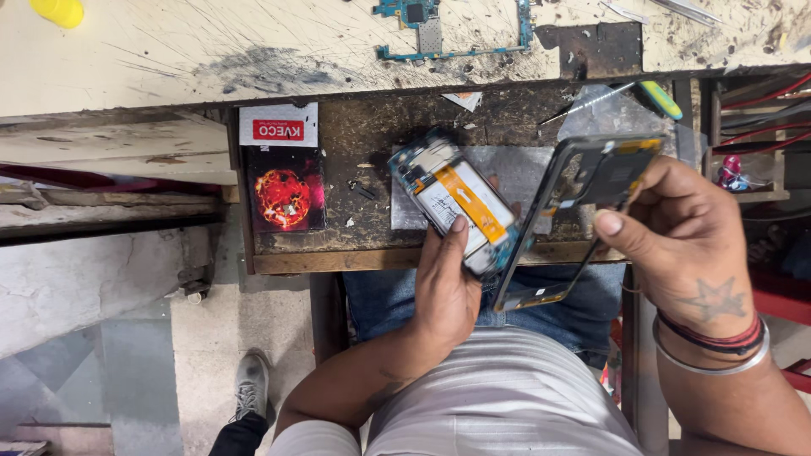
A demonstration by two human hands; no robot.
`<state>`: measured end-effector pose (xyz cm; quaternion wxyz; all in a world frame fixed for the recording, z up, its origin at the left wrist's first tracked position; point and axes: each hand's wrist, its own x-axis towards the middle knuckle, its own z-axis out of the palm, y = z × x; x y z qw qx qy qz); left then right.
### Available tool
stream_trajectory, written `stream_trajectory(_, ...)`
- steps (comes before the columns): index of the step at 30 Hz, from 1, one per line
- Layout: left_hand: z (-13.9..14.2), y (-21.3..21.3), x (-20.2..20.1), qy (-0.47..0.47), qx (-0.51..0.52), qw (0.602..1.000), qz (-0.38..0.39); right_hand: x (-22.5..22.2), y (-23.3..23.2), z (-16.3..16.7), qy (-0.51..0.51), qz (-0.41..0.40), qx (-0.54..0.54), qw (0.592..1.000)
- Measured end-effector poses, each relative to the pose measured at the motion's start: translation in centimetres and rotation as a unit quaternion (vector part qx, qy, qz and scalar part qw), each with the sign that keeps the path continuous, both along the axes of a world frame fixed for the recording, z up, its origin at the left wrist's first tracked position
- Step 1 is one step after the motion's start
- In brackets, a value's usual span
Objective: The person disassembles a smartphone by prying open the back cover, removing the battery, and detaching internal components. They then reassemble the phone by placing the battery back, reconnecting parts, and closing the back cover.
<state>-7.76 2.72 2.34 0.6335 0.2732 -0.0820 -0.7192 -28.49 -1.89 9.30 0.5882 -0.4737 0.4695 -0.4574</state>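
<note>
Left hand (448,283) was wrapped around the opened phone body (456,207), thumb lying flat on the orange flex strip, guts facing up. Right hand (688,241) was closed on the dark middle frame (574,211), pinched at its top end, with the frame tilted and its lower edge meeting the phone's side just right of the left thumb. Both pieces sat in the air over the person's lap, just short of the dark pull-out shelf (372,135).

My take on doing this bit well: keep the frame lined up with the phone's long edge and go gently, no twisting, and mind that the thumb doesn't crease the flex.

Beyond the left hand lay a small box with a red fiery ball (283,194). Further out past both hands, a bare circuit board (439,29) sat on the scratched bench top (169,51), and a green-handled screwdriver (655,97) lay above the right hand.
</note>
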Motion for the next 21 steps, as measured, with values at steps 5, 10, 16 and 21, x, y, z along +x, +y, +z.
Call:
stream_trajectory(5,-0.8,-0.1,-1.8,0.006,0.067,0.996,0.054,-0.9,0.5,0.0,-0.046,-0.033,-0.027,0.998)
stream_trajectory(10,-2.4,0.5,-3.2,-0.014,0.06,0.997,0.036,-1.6,0.7,0.0,-0.041,-0.045,-0.029,0.998)
stream_trajectory(16,-0.9,2.0,-0.8,0.039,0.023,0.994,-0.102,-2.5,-0.2,-0.1,0.003,-0.061,-0.015,0.998)
stream_trajectory(21,2.0,2.3,2.7,-0.052,-0.017,0.972,-0.228,-3.0,-1.5,0.1,0.058,-0.042,-0.02,0.997)
